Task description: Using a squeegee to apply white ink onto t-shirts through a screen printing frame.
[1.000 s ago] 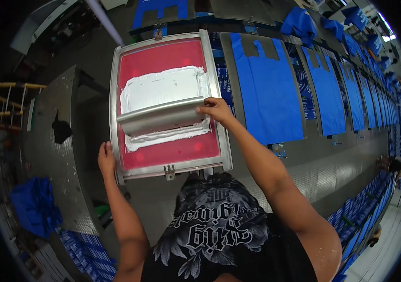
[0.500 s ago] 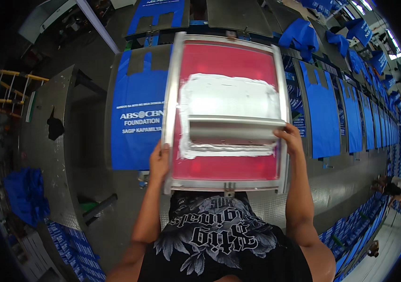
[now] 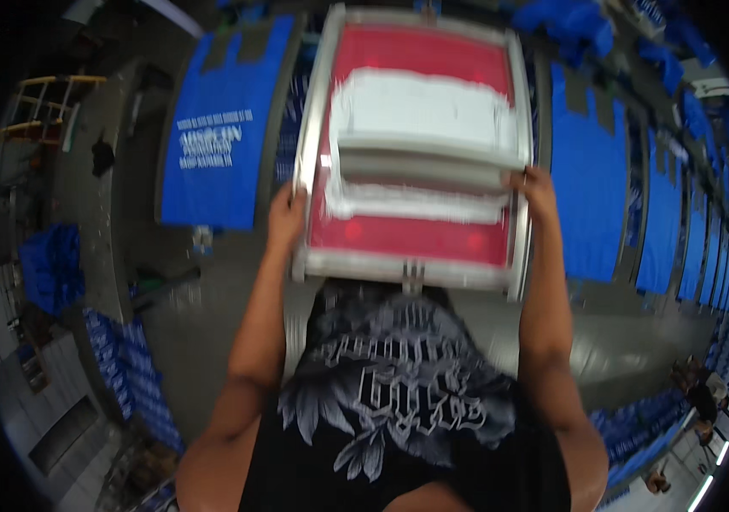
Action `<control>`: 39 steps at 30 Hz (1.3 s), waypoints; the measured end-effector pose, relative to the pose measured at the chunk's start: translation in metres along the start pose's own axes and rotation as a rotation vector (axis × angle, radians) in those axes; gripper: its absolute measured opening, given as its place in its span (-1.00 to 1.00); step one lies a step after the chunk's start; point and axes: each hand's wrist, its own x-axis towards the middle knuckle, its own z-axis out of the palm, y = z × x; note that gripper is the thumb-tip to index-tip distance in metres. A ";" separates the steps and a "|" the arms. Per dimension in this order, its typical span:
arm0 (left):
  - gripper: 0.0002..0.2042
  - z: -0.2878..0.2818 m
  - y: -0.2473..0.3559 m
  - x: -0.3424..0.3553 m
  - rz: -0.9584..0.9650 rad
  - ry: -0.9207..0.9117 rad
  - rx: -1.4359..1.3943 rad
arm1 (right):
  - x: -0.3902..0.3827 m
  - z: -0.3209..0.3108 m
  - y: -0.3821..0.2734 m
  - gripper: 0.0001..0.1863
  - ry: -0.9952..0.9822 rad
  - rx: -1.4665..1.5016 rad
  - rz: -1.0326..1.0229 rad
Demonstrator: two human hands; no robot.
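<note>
A screen printing frame [image 3: 313, 128] with pale metal rails and red mesh is held out in front of my body. White ink [image 3: 424, 107] is spread over the middle of the mesh, and a wide metal squeegee [image 3: 424, 164] lies across it. My left hand [image 3: 288, 220] is closed around the frame's left rail. On the other side, my right hand [image 3: 537, 194] grips the right rail, its fingertips at the squeegee's right end. Left of the frame, a blue bag [image 3: 219, 128] with white print lies flat on a board. What lies directly under the frame is hidden.
To the right, a row of boards carries plain blue bags [image 3: 591, 171]. More blue bags [image 3: 565, 30] hang at the upper right. A metal table [image 3: 113, 196] and a crumpled blue bag [image 3: 53, 269] are at the left. People [image 3: 702, 397] are far off at the lower right.
The frame, held in both hands with the squeegee on it, has shifted right along the row and away from my body. The printed bag it partly covered now shows whole.
</note>
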 end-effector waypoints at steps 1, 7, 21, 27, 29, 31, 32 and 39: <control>-0.59 0.004 0.021 0.001 -0.076 -0.040 -0.018 | 0.005 -0.005 0.005 -0.60 -0.025 -0.003 0.052; -0.50 0.009 0.003 0.014 -0.184 0.007 -0.152 | 0.002 0.017 0.005 -0.64 -0.071 0.193 -0.021; -0.51 -0.002 0.025 0.010 0.315 0.103 0.439 | -0.025 0.005 -0.019 -0.60 -0.168 -0.401 -0.125; -0.55 0.006 0.112 -0.003 0.786 -0.339 0.630 | -0.082 0.047 -0.037 -0.63 -0.251 -1.024 -0.348; -0.58 0.013 0.126 0.023 0.497 -0.574 0.727 | -0.061 0.041 -0.047 -0.61 -0.276 -1.013 -0.298; -0.66 0.024 0.138 0.051 0.606 -0.405 0.641 | -0.026 0.031 -0.066 -0.58 -0.212 -1.040 -0.364; -0.66 0.032 0.146 0.068 0.641 -0.342 0.614 | -0.003 0.028 -0.066 -0.59 -0.101 -1.006 -0.475; -0.54 0.079 0.094 0.101 0.730 -0.281 0.727 | 0.051 0.059 -0.017 -0.65 -0.058 -1.258 -0.620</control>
